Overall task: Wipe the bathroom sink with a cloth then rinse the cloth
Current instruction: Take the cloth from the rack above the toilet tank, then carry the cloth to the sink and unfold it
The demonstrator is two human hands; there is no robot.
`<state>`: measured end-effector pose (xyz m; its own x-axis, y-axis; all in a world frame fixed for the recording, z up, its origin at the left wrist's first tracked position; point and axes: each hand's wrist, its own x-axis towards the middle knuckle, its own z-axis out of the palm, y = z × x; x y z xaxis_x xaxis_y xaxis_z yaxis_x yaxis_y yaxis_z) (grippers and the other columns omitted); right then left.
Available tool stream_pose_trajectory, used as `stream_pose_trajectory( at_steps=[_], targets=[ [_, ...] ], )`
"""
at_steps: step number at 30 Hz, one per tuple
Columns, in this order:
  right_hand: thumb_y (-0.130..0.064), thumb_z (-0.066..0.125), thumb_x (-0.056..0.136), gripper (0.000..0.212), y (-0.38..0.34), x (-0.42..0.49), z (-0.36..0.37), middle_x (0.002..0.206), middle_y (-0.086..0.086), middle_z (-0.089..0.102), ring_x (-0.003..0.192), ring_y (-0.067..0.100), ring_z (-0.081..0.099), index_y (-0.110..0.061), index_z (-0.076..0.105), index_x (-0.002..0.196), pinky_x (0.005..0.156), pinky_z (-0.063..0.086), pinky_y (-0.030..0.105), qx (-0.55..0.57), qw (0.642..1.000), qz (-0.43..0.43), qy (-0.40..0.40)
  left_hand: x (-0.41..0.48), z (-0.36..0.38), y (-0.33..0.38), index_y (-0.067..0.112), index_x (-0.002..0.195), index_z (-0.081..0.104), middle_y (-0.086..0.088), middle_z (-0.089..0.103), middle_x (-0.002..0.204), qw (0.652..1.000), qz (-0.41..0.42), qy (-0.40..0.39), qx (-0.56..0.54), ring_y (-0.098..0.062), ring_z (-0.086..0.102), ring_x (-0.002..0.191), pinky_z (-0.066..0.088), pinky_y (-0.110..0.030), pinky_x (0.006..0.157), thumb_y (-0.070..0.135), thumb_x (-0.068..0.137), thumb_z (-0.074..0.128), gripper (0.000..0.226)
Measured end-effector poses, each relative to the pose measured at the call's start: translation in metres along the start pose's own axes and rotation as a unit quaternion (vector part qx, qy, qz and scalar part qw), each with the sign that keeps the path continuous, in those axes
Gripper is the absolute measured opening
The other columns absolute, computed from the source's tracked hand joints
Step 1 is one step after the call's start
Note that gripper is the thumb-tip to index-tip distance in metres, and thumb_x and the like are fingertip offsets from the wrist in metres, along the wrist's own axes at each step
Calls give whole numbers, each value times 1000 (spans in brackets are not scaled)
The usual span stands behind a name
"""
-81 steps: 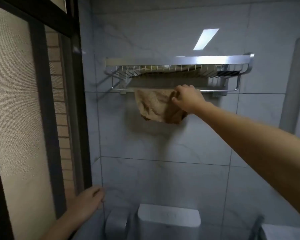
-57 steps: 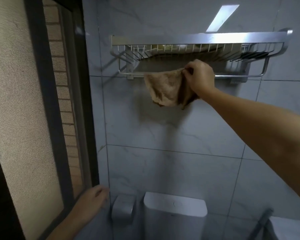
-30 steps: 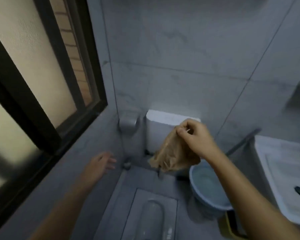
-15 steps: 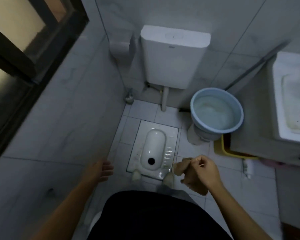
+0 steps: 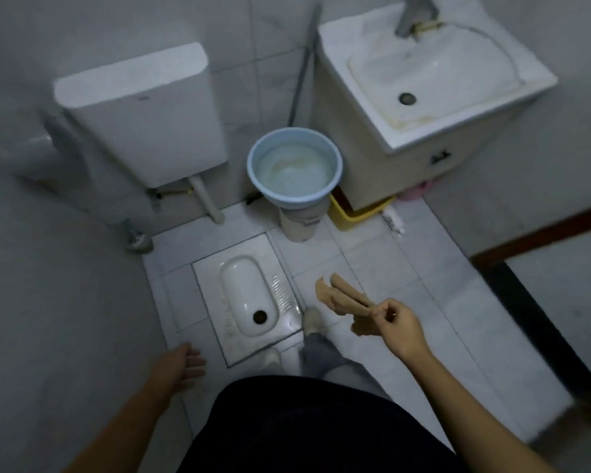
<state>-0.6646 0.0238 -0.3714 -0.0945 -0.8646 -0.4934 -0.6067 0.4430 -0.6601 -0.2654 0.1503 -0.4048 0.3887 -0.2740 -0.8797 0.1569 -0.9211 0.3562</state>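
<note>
At lower right, the right hand (image 5: 398, 327) pinches a tan cloth (image 5: 342, 298) between thumb and curled fingertips. The cloth is bunched and trails from the fingers toward the upper left, held in the air above the tiled floor (image 5: 372, 261). The left hand (image 5: 185, 367) hangs at lower left, near the grey wall, fingers relaxed and holding nothing. Between the two arms appear a dark garment and one shoe (image 5: 313, 320), which stands at the edge of a white squat pan (image 5: 249, 295) set into the floor. Beyond the pan, a white cistern (image 5: 140, 107) is fixed to the far wall. Beside it, a blue basin (image 5: 251, 165) sits on a pale bucket (image 5: 299, 223). The sink (image 5: 458, 112) occupies the upper right, well apart from the cloth, with a tap (image 5: 413, 15) at its far edge and a drain (image 5: 406, 98) in its bowl; brownish staining marks the near rim. A yellow tub (image 5: 355, 213) lies at the foot of the cabinet (image 5: 389, 175) beneath.
</note>
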Motion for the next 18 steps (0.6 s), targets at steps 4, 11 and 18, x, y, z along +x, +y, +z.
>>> stream_pose_trajectory(
  at_steps=[4,11,18],
  targets=[
    [-17,59,93,17,74,-56,-18,72,7,68,69,23,64,-11,62,77,61,52,34,37,991,105,72,-14,61,40,2,94,64,-18,70,89,984,73,-51,158,-26,62,68,42,-28,62,24,103,48,29],
    [-16,65,90,18,191,-129,-35,80,3,69,80,24,63,-16,62,73,69,46,32,128,947,239,173,-66,188,82,2,95,67,-19,74,99,896,233,-161,343,-23,66,71,47,-27,60,25,101,50,29],
    [-23,68,91,22,257,-132,-90,71,4,60,74,25,59,-11,61,74,67,45,34,163,939,251,169,-96,271,80,1,103,67,-21,73,103,884,241,-154,371,-28,66,75,49,-30,63,27,104,49,31]
  ],
)
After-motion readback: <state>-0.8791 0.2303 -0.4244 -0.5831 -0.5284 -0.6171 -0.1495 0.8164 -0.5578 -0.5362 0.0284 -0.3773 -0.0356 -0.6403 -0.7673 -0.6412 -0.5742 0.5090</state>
